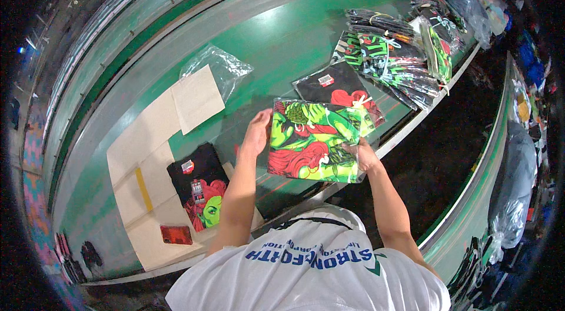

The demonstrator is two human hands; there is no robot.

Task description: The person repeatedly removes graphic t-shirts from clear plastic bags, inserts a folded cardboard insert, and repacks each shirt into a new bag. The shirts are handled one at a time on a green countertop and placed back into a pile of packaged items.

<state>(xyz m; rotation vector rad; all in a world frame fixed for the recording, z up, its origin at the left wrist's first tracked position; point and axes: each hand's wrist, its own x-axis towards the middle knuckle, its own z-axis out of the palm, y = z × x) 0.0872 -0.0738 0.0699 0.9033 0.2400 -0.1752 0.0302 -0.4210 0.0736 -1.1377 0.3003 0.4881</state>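
Between my two hands is a folded garment with a green and red print in a clear plastic bag [315,141]. My left hand [257,132] is at its left edge, fingers partly hidden by the bag. My right hand [366,156] grips its right edge. Just beyond it lies a bagged black shirt [329,83] with a red print. To the left, a folded black shirt [198,169] with a green face print rests partly on brown cardboard [132,196]. A clear empty plastic bag [225,68] lies past a square cardboard sheet [198,99].
Bundles of bagged garments [388,55], some tied, are heaped at the table's far right. A red object [176,235] lies on the cardboard near the table's front edge. Large filled plastic bags [516,174] stand on the right beyond another green surface [468,209].
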